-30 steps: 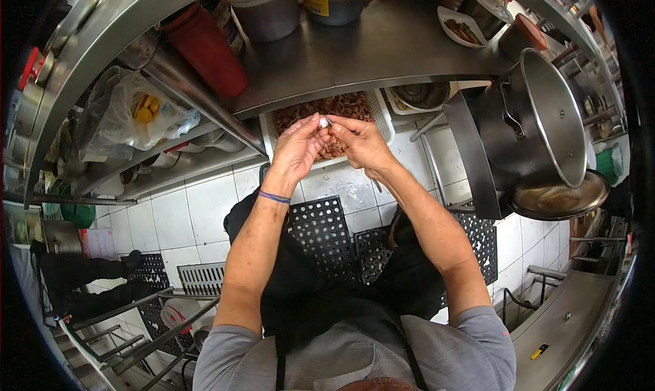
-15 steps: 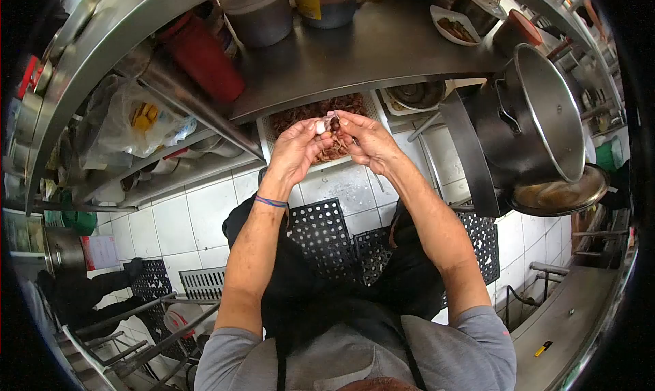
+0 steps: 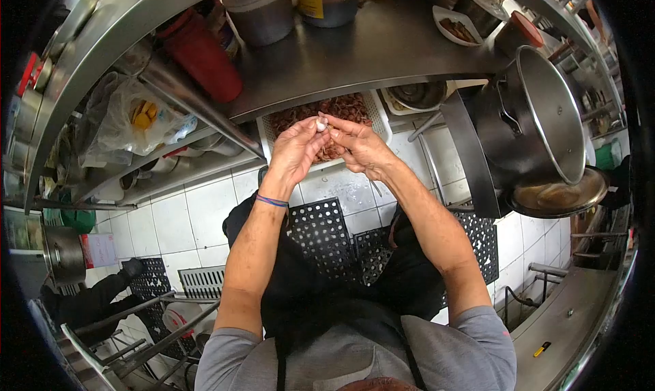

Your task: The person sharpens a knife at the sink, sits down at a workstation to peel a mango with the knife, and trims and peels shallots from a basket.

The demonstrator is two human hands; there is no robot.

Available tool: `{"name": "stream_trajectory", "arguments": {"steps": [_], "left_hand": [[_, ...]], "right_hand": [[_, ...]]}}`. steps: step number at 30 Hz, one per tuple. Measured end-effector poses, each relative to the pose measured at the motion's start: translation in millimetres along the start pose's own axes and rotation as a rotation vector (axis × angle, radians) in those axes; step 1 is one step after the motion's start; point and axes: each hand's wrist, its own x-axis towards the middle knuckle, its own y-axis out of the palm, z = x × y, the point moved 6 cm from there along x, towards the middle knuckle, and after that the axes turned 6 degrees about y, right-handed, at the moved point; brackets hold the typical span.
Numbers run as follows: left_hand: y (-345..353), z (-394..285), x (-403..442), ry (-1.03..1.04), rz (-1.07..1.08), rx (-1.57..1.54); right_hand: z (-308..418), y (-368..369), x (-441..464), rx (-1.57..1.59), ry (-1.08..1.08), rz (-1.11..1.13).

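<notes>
Over a white perforated crate [image 3: 381,120], both of my hands meet at the fingertips. The crate holds a heap of reddish-brown, wet-looking pieces [image 3: 349,106], perhaps small squid or octopus. My left hand [image 3: 292,151] pinches a small whitish-pink piece [image 3: 321,124] between thumb and fingers. Against its other side, my right hand [image 3: 365,149] has its thumb and forefinger closed. The fingers cover part of the piece, and its exact kind is unclear.
A steel counter [image 3: 361,53] overhangs the crate's far side. To the right stands a large steel pot [image 3: 505,128]; a bagged yellow item [image 3: 143,115] lies on the left shelf. Black perforated mats [image 3: 319,231] cover part of the tiled floor. Another person's dark-clothed leg [image 3: 95,292] shows at left.
My right fingers have drawn in closer to the left ones and curled more. The dark part of the piece seen earlier between my fingertips no longer shows. My left hand has barely moved.
</notes>
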Motion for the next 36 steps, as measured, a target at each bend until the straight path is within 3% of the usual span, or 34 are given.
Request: {"name": "stream_trajectory", "arguments": {"steps": [36], "left_hand": [[0,-1,-3,0.031,-0.036,0.034]], "right_hand": [[0,2,-3,-0.030,0.058,-0.006]]}}
